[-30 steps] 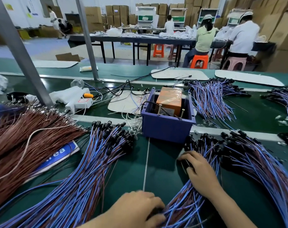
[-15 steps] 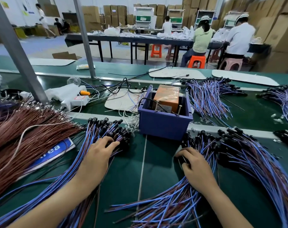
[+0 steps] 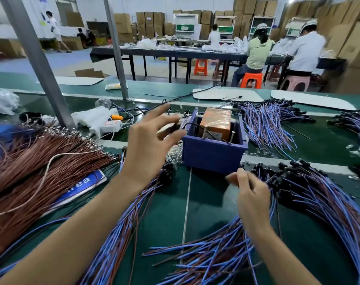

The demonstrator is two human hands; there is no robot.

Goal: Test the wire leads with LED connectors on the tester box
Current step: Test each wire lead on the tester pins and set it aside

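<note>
Blue plastic tester box [image 3: 214,155] with an orange block inside sits mid green table [image 3: 205,204]. Blue-and-brown wire leads with black LED connectors [image 3: 318,198] fan out just right of it. Right hand [image 3: 252,194] is curled at the connector ends and left hand [image 3: 150,145] is in the air beside the box, fingers spread. Both are blurred, so the grip is unclear. Brown wire pile [image 3: 41,161] far left.

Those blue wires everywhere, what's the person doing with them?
A person is working through piles of wires to test them. Their left hand is up beside the blue box, maybe pinching something small, but it is blurred. Their right hand picks among the wires' black tips in front of the box.
</note>
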